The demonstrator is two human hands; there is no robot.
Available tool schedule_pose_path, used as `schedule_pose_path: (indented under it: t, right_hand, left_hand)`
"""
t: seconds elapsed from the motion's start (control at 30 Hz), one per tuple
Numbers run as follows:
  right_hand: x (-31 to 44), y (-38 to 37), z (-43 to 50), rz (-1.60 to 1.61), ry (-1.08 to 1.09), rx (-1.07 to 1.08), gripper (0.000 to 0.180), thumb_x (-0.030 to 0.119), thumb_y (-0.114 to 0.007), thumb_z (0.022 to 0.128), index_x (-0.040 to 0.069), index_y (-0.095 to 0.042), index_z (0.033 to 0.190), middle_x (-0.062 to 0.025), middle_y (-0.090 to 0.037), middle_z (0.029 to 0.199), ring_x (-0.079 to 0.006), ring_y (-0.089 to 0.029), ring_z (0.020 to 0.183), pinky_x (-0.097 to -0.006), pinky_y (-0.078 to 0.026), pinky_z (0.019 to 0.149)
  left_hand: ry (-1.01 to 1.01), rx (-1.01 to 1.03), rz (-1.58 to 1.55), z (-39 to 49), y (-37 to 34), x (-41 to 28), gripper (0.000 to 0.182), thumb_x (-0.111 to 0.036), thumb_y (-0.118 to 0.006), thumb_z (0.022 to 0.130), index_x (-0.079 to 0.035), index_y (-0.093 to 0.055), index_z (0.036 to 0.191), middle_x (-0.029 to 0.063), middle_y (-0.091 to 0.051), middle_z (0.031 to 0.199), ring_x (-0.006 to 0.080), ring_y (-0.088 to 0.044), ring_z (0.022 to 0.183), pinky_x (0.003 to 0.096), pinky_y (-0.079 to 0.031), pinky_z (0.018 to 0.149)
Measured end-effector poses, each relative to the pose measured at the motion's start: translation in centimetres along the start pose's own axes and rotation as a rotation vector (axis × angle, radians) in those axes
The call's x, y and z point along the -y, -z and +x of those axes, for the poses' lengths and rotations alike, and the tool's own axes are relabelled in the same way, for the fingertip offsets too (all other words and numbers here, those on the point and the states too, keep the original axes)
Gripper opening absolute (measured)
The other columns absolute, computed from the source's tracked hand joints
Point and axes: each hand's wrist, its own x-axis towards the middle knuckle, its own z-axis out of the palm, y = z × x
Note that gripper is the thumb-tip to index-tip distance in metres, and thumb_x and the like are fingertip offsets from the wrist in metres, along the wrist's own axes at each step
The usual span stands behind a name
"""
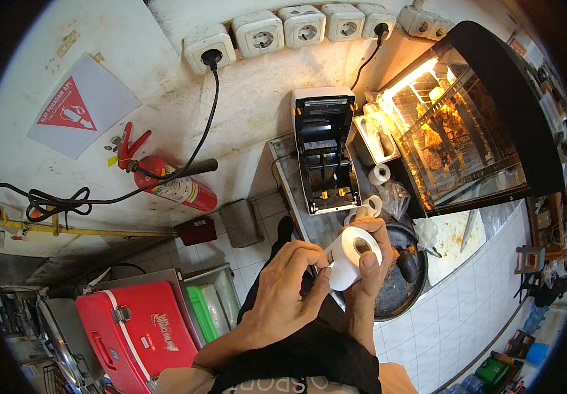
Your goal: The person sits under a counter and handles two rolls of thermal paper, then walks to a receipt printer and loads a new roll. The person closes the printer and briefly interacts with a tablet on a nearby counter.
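Note:
A white paper roll (345, 280) with a hollow core is held before my chest. My right hand (374, 261) grips it from the right side, the thumb by the core's opening. With thumb and forefinger my left hand (295, 280) pinches the paper's edge on the roll's left side. Beyond the hands a label printer (326, 152) stands on the metal table with its lid raised and its inside showing. Right of the printer lies a small white roll (379, 174), and another roll (374, 204) is partly hidden behind my fingers.
A lit glass food warmer (460, 133) stands at the right, beside a metal container (379, 140). A round black pan (401, 300) and a cutting board with a knife (469, 229) are nearer. A fire extinguisher (180, 184) and a red cooler box (135, 325) are at the left.

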Motion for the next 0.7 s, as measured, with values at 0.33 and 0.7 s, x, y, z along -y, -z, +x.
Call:
schedule_pose_path:
  t: [0.33, 0.7]
  right_hand:
    - [-0.5, 1.1, 0.6, 0.264, -0.252, 0.22, 0.073, 0.065, -0.072, 0.084, -0.004, -0.06, 0.106, -0.0071, -0.064, 0.084, -0.0109, -0.061, 0.071, -0.0226, -0.047, 0.061]
    - [-1.0, 2.0, 0.9, 0.464, -0.456, 0.297, 0.084, 0.068, -0.065, 0.088, -0.01, -0.059, 0.119, -0.0121, -0.068, 0.093, -0.015, -0.068, 0.077, -0.0254, -0.055, 0.069]
  left_hand:
    - [0.128, 0.154, -0.215, 0.3, 1.4, 0.3, 0.011, -0.006, -0.068, 0.094, 0.001, -0.06, 0.098, 0.0115, -0.064, 0.091, 0.0212, -0.063, 0.084, 0.0329, -0.05, 0.076]
    - [0.251, 0.161, -0.555, 0.0, 1.9, 1.4, 0.009, -0.002, -0.066, 0.096, 0.003, -0.062, 0.101, 0.0057, -0.064, 0.091, 0.0114, -0.06, 0.088, 0.0276, -0.049, 0.083]
